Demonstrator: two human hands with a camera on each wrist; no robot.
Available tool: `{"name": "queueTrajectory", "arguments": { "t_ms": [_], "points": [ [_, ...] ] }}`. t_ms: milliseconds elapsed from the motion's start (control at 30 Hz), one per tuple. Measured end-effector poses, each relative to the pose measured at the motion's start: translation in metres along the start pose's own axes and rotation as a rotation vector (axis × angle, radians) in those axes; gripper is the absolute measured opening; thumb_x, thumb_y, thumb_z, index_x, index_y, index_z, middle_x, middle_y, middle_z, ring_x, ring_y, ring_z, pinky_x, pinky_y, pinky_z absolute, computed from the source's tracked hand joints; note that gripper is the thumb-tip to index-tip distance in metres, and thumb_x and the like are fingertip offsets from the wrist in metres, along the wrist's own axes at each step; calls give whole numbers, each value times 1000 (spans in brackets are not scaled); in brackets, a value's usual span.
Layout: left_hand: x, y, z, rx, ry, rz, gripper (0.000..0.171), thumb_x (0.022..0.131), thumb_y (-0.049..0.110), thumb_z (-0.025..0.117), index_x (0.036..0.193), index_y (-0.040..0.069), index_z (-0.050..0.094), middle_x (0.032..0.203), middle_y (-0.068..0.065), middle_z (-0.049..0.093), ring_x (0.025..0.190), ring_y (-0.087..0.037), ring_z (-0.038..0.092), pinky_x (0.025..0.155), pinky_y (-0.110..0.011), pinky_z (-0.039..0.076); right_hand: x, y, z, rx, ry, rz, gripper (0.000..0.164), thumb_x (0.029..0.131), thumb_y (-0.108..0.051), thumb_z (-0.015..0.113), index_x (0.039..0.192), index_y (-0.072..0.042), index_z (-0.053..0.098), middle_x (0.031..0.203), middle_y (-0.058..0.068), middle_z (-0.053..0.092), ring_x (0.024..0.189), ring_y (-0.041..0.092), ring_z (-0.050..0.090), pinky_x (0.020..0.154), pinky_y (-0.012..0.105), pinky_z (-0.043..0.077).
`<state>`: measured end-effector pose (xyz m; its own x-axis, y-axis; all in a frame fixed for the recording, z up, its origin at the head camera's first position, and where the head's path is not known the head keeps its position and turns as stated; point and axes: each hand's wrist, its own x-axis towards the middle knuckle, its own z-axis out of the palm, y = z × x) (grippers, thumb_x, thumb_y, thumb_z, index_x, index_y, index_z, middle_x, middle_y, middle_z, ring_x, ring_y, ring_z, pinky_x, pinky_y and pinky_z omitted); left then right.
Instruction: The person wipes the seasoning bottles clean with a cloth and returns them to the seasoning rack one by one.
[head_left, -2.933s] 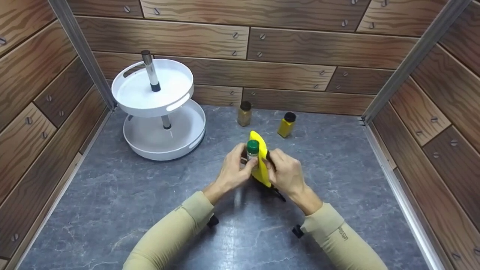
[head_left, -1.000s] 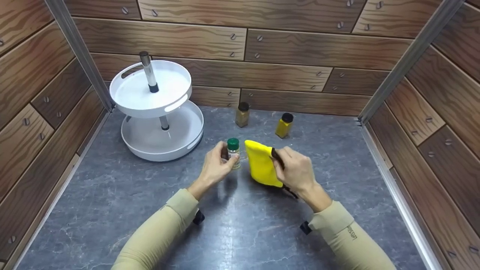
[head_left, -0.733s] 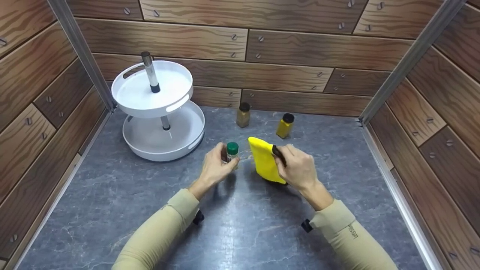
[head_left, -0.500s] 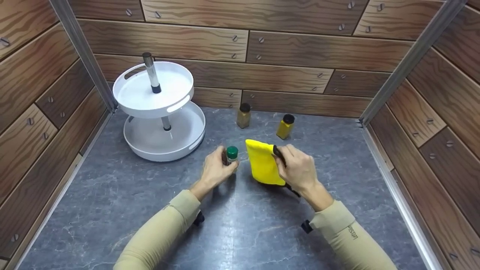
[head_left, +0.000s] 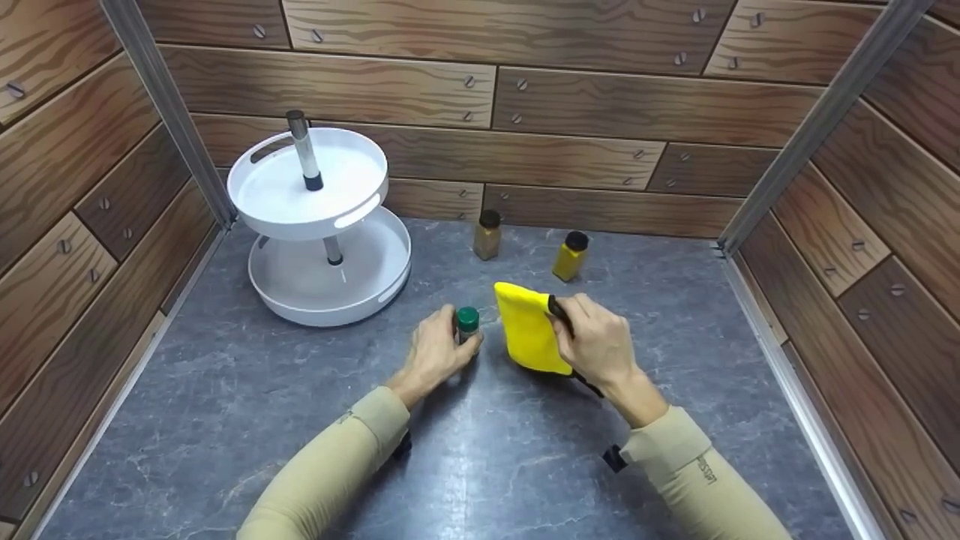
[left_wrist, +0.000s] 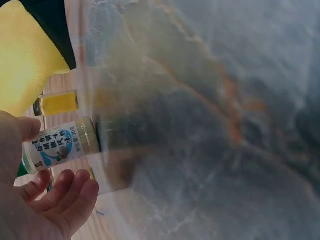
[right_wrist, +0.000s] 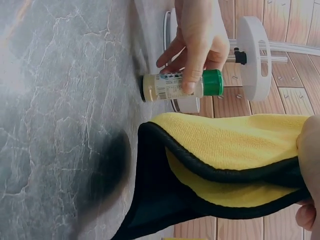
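Observation:
My left hand [head_left: 433, 349] holds a small spice jar [head_left: 468, 321] with a green cap between thumb and fingers. Its pale body and printed label [left_wrist: 59, 145] show in the left wrist view. The jar stands upright, its base right at the grey tabletop in the right wrist view. To its right, my right hand [head_left: 598, 339] grips a folded yellow cloth [head_left: 528, 331] by its black-edged side. That cloth hangs apart from the jar, its dark inner face [right_wrist: 155, 192] visible in the right wrist view.
Two black-capped spice jars, one brownish [head_left: 487, 235] and one yellow [head_left: 571, 256], stand farther back near the wall. A white two-tier round tray stand [head_left: 330, 318] occupies the back left. Wood-patterned walls [head_left: 420, 90] with metal corner strips enclose the grey tabletop [head_left: 187, 420].
At first the cloth was pressed against the jar. Since then my left hand has drawn the jar leftward and lowered it to the tabletop, while my right hand shifted slightly right with the cloth.

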<state>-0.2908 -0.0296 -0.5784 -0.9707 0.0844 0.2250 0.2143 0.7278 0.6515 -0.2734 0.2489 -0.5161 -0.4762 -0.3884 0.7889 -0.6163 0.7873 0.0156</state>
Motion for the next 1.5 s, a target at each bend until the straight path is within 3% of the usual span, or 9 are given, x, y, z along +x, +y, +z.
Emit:
{"name": "queueTrajectory", "arguments": {
  "t_ms": [267, 533, 700, 800, 933, 1067, 1233, 1500],
  "points": [
    [1, 1, 3, 50, -9, 39, 40, 97, 45, 85, 110, 14, 64, 96, -6, 72, 87, -26, 69, 81, -46, 62, -2, 2, -3, -4, -9, 6, 16, 93, -12, 84, 102, -4, 74, 82, 9, 69, 63, 28, 69, 54, 43, 61],
    [6, -5, -6, 49, -114, 47, 49, 93, 48, 88, 120, 15, 63, 108, -9, 73, 95, -28, 70, 87, -47, 62, -3, 4, -3, 2, -9, 11, 17, 92, -11, 85, 102, -3, 74, 83, 10, 71, 65, 29, 71, 55, 42, 62],
    [9, -12, -12, 64, -191, 142, 57, 93, 40, 82, 138, 13, 60, 127, -14, 73, 115, -36, 68, 105, -54, 58, -4, 5, -4, 0, -21, 21, 16, 94, -12, 85, 102, -5, 74, 83, 8, 70, 64, 28, 71, 55, 43, 62],
    [10, -16, -12, 76, -225, 190, 57, 93, 38, 78, 141, 13, 59, 127, -15, 73, 117, -40, 65, 106, -56, 56, -4, 5, -4, -3, -26, 20, 15, 95, -14, 84, 102, -6, 74, 83, 7, 69, 64, 27, 70, 55, 43, 62],
    [11, -18, -10, 62, -248, 205, 53, 96, 35, 73, 141, 10, 61, 127, -15, 72, 117, -42, 64, 107, -58, 55, -4, 5, -3, -2, -23, 7, 16, 95, -15, 84, 103, -6, 74, 83, 7, 69, 64, 28, 70, 56, 43, 62],
    [11, -20, -9, 41, -261, 202, 47, 101, 32, 70, 141, 8, 63, 132, -16, 74, 121, -41, 65, 112, -58, 54, -4, 4, -2, 6, -21, 2, 16, 94, -14, 84, 104, -6, 75, 84, 7, 70, 64, 27, 70, 56, 43, 63],
    [9, -19, -8, 23, -252, 216, 37, 105, 30, 71, 137, 11, 64, 127, -12, 77, 119, -36, 69, 110, -56, 56, -5, 3, -1, 3, -27, 2, 16, 94, -14, 85, 104, -5, 76, 84, 8, 70, 64, 27, 71, 55, 42, 63],
    [5, -5, -11, -34, -212, 268, 29, 112, 32, 65, 136, 16, 62, 122, -8, 74, 118, -32, 71, 109, -56, 58, -1, 0, 0, 11, -11, 4, 16, 94, -13, 85, 103, -5, 75, 84, 9, 71, 65, 28, 71, 56, 42, 63]
  ]
}}
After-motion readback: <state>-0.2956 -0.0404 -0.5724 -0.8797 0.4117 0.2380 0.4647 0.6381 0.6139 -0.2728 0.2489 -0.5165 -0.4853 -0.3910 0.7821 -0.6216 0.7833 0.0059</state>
